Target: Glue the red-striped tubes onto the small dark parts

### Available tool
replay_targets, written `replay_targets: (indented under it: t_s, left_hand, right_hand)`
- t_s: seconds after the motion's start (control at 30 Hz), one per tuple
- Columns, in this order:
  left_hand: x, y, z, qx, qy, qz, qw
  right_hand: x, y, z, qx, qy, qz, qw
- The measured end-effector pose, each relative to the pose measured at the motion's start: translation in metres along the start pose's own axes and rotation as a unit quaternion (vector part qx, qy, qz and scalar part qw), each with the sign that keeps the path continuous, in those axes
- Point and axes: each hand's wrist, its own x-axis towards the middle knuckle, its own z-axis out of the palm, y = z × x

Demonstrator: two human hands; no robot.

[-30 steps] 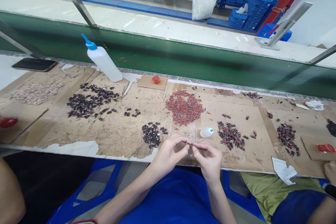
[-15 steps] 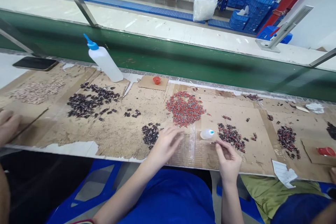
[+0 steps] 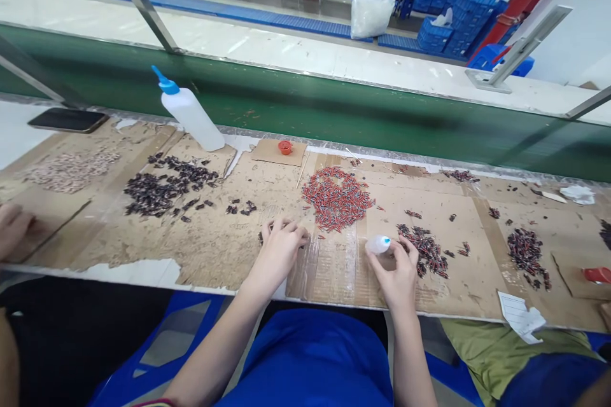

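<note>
My left hand (image 3: 280, 243) rests fingers-down on a small heap of dark parts (image 3: 262, 236) on the cardboard mat (image 3: 214, 241), its fingers curled over them. My right hand (image 3: 397, 268) sits beside the small clear bottle with a blue tip (image 3: 378, 244), fingers bent and touching it next to a pile of dark-and-red parts (image 3: 426, 248). A pile of red parts (image 3: 337, 196) lies just beyond both hands. What either hand actually grips is hidden.
A large white squeeze bottle with blue nozzle (image 3: 189, 112) stands at the back left near a red cap (image 3: 285, 147). More dark heaps (image 3: 162, 183) (image 3: 525, 249) lie to each side. Another person's hand (image 3: 13, 229) is at far left. A green conveyor (image 3: 334, 108) runs behind.
My hands parted from in front of me: the left went to the dark heap, the right went out to the right pile and came back to the small bottle.
</note>
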Motion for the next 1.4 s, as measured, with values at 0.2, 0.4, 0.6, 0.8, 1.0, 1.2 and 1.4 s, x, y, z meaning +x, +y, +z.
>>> replay_targets:
  t_s: [0.2,0.4,0.6,0.8,1.0,1.2,1.4]
  left_hand:
    - [0.000,-0.021,0.011,0.002,0.000,0.061,0.998]
    - [0.003,-0.025,0.010,0.001,0.031,0.120,0.992]
    - [0.005,0.026,0.012,-0.017,0.020,0.274,0.961]
    - [-0.002,0.033,0.026,-0.055,-0.045,0.296,0.952]
    - [-0.022,0.015,0.015,-0.079,0.002,0.198,0.977]
    - [-0.028,0.039,0.020,-0.058,0.069,0.048,0.995]
    - [-0.022,0.053,0.035,-0.036,0.092,0.004,0.995]
  right_hand:
    - [-0.005,-0.003,-0.002,0.262,0.021,0.150,0.953]
    - [-0.001,-0.002,-0.004,0.388,0.082,0.205,0.895]
    - [0.004,-0.005,-0.005,0.516,0.103,0.240,0.816]
    - [0.003,-0.001,-0.011,0.496,0.110,0.246,0.825]
    - [0.000,0.007,-0.008,0.472,0.107,0.249,0.839]
    - [0.001,0.004,-0.005,0.487,0.091,0.261,0.829]
    - [-0.003,0.006,0.000,0.439,0.087,0.240,0.861]
